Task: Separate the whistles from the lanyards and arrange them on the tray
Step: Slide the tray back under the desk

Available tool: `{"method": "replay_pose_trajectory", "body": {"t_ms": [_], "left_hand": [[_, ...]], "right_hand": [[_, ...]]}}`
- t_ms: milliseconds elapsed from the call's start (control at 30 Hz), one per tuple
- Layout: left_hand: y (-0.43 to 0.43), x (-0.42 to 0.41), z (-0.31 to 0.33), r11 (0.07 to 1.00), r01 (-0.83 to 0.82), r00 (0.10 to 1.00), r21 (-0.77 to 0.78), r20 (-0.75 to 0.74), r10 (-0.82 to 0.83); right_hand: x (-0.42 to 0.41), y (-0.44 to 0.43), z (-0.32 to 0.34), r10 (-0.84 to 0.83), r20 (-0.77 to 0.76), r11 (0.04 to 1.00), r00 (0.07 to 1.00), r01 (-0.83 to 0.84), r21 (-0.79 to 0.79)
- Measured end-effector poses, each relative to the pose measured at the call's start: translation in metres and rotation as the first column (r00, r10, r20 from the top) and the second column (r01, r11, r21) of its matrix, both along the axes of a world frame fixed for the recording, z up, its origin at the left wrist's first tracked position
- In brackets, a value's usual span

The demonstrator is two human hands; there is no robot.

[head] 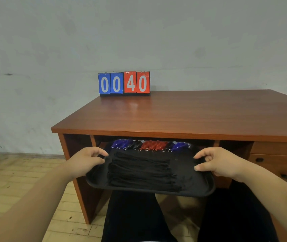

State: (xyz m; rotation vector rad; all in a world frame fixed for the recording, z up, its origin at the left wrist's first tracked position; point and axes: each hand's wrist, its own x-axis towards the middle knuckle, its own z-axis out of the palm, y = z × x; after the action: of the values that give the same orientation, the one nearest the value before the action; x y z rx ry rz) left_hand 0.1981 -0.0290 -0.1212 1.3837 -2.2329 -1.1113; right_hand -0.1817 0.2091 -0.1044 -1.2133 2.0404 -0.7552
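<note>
Grey wall stands behind a brown desk [174,112], with a scoreboard [124,82] at its far left corner. Both hands hold a black tray [197,187] in front of the desk, lower than its top. The left hand [86,161] grips the left edge and the right hand [216,163] the right edge, fingers curled round the rim. Whistles [149,145] lie in a row along the far edge, and lanyards [139,172] are stacked in the middle. I think the tray should be held level and moved slowly, so nothing slides.
</note>
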Motion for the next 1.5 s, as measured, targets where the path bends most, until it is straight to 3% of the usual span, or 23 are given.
{"method": "replay_pose_trajectory", "body": {"t_ms": [233,633,767,933,1033,1200,1500], "left_hand": [[-0.001,-0.015,-0.002,0.998,0.0,1.0,-0.056,0.023,0.001],[0.01,-0.011,-0.008,0.988,0.098,0.99,-0.122,0.11,-0.085],[0.014,-0.004,-0.006,0.977,0.205,0.97,-0.054,0.147,-0.195],[0.022,-0.005,-0.006,0.941,0.324,0.928,-0.101,0.229,-0.295],[0.021,-0.006,-0.002,0.935,0.333,0.928,-0.122,0.217,-0.302],[0.02,-0.008,-0.003,0.941,0.282,0.945,-0.186,0.223,-0.239],[0.026,-0.022,-0.007,0.948,0.143,0.972,-0.284,0.223,-0.079]], "right_hand": [[-0.003,-0.016,-0.01,0.035,-0.239,0.999,0.97,-0.027,0.034],[0.003,-0.022,-0.021,-0.004,-0.457,1.0,0.89,0.014,0.018],[0.005,-0.01,-0.022,-0.011,-0.408,1.0,0.913,-0.001,-0.029],[0.011,0.007,-0.014,0.273,-0.242,0.962,0.931,-0.256,0.098],[0.015,0.007,-0.013,0.288,-0.239,0.957,0.927,-0.287,0.041],[0.012,0.01,-0.017,0.33,-0.249,0.943,0.91,-0.332,0.038],[0.013,-0.003,-0.023,0.205,-0.422,0.969,0.883,-0.245,-0.041]]}}
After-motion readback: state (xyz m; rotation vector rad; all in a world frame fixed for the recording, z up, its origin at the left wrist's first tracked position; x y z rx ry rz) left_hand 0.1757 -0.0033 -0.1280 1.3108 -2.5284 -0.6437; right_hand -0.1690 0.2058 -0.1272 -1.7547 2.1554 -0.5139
